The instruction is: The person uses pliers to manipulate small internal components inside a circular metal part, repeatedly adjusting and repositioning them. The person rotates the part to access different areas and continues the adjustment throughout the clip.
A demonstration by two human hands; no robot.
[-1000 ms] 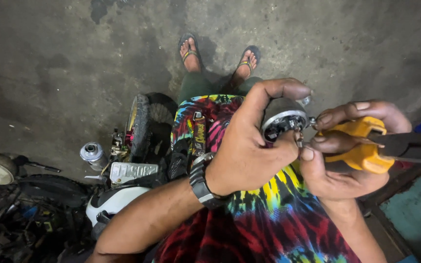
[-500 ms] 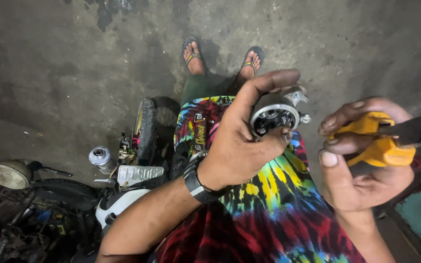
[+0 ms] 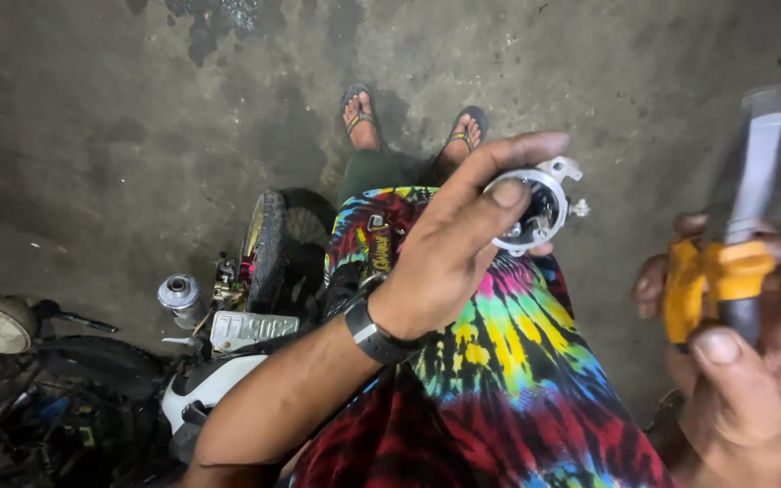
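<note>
The left hand (image 3: 449,262) clamps the round metal part (image 3: 535,210) at frame centre, well apart from the upright pliers (image 3: 725,271) gripped by the right hand (image 3: 752,361) at the right edge.

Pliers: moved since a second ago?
Yes. The pliers in the right hand have pulled off to the right, away from the round metal part, tip now upward.

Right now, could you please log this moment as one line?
left hand: holds round metal part | right hand: holds yellow-handled pliers, apart from part | below: motorbike wheel
</note>
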